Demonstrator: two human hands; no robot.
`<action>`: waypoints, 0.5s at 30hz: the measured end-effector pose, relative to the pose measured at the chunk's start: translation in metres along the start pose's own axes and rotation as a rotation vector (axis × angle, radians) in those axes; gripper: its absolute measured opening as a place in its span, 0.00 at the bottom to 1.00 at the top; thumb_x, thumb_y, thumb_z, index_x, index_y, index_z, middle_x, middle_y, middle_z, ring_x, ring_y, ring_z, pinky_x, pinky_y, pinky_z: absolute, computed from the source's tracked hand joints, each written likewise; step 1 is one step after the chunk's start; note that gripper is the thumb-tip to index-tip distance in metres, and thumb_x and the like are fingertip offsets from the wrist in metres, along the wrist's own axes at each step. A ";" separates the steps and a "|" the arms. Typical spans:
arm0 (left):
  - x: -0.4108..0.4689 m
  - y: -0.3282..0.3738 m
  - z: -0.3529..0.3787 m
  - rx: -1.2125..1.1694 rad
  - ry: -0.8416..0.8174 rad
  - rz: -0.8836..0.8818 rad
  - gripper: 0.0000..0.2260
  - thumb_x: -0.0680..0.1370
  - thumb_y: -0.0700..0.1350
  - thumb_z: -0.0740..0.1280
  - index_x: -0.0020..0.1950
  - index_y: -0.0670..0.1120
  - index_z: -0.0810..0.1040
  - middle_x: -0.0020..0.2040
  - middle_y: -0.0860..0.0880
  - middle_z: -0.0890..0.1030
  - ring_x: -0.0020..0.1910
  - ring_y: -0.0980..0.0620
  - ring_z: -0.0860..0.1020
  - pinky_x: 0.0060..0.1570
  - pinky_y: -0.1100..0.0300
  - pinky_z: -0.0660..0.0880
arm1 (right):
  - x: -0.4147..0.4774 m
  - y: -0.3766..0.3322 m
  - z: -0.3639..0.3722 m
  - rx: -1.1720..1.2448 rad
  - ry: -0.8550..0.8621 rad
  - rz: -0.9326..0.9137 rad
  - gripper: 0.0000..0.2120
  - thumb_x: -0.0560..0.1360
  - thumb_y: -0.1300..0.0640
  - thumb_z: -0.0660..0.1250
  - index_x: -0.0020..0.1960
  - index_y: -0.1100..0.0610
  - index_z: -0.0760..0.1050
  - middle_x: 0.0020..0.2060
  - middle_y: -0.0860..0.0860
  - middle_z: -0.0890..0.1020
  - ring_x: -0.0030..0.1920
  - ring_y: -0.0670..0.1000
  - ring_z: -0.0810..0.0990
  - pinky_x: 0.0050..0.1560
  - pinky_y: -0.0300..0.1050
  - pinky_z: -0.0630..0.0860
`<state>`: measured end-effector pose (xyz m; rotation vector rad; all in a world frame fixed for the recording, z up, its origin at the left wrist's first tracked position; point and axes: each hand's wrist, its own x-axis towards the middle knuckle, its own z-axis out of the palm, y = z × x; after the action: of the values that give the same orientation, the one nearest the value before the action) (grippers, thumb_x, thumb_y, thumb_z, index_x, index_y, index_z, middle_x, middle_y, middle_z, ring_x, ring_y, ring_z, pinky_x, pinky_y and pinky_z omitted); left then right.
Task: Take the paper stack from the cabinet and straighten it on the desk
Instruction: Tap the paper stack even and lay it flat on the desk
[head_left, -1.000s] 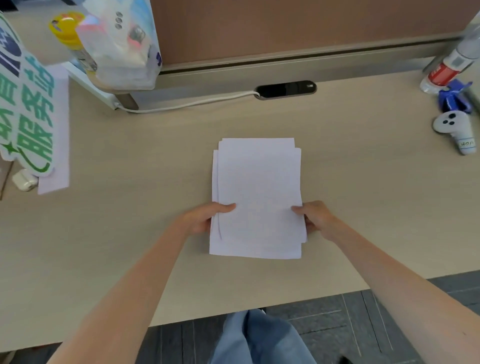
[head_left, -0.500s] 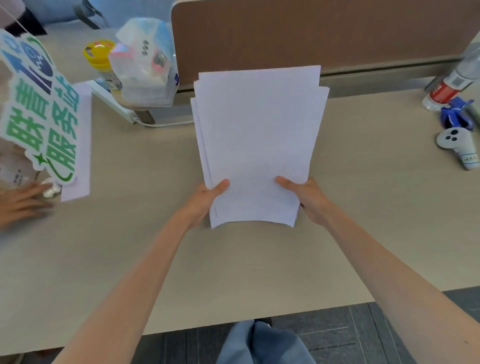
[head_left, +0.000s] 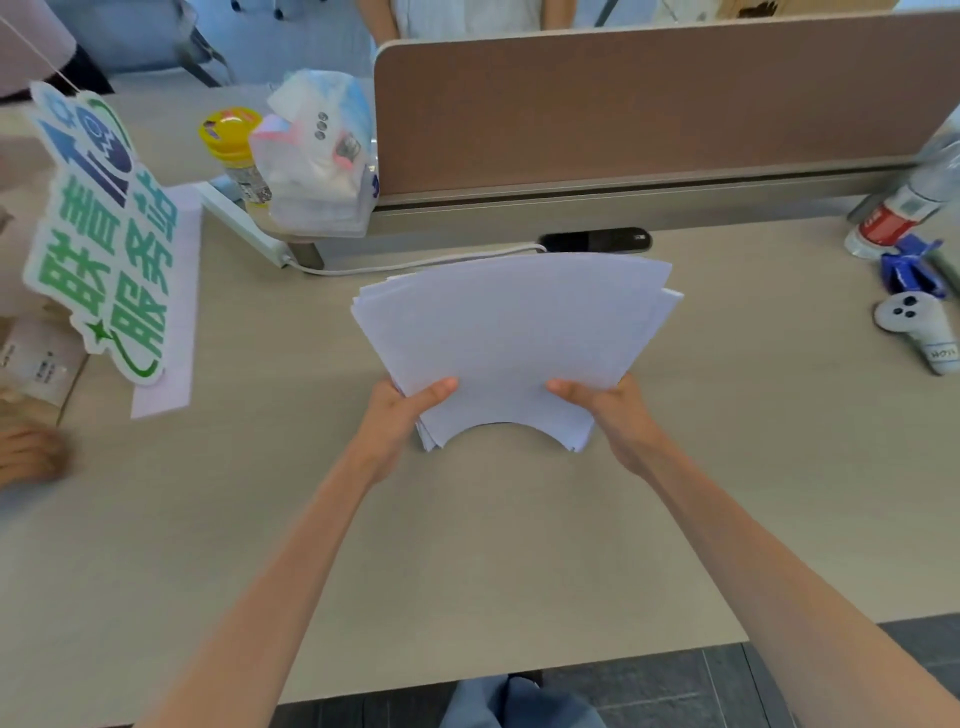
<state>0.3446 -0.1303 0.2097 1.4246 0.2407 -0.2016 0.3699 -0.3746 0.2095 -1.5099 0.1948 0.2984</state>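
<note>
In the head view, the left hand (head_left: 400, 415) and the right hand (head_left: 605, 402) each gripped a lower corner of the paper stack (head_left: 514, 332) — thumbs on top, sheets bowed and unevenly fanned. The stack was held above the middle of the desk (head_left: 467, 545), nearer its back edge — just before the brown divider (head_left: 649, 104).

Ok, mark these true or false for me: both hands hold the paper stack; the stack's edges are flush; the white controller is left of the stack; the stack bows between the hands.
1. Both hands hold the paper stack: true, left hand and right hand grip its near corners.
2. Edges are flush: false, sheets are staggered at the far corners.
3. The white controller is left of the stack: false, it lies to the right.
4. The stack bows between the hands: true.
</note>
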 end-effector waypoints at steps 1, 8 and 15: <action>0.001 0.004 -0.002 0.021 -0.022 0.019 0.15 0.70 0.39 0.74 0.54 0.51 0.81 0.55 0.51 0.85 0.55 0.51 0.82 0.56 0.55 0.78 | 0.000 -0.004 -0.003 -0.010 -0.031 0.001 0.18 0.65 0.63 0.76 0.55 0.59 0.80 0.54 0.58 0.84 0.54 0.56 0.83 0.55 0.53 0.79; 0.007 0.037 -0.020 0.202 -0.220 -0.004 0.21 0.62 0.40 0.77 0.53 0.53 0.80 0.50 0.56 0.86 0.51 0.58 0.83 0.52 0.64 0.79 | -0.001 -0.049 -0.024 -0.104 -0.411 0.041 0.24 0.68 0.65 0.72 0.63 0.55 0.75 0.59 0.55 0.82 0.58 0.52 0.81 0.59 0.48 0.77; 0.004 0.048 -0.012 0.147 -0.149 0.045 0.20 0.64 0.40 0.75 0.55 0.51 0.79 0.48 0.57 0.85 0.47 0.61 0.83 0.44 0.69 0.78 | -0.012 -0.052 -0.006 -0.072 -0.272 -0.048 0.23 0.66 0.64 0.74 0.60 0.56 0.76 0.56 0.54 0.83 0.55 0.50 0.82 0.56 0.46 0.79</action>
<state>0.3611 -0.1122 0.2526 1.5517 0.0728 -0.2923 0.3749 -0.3832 0.2621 -1.5258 -0.0685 0.4720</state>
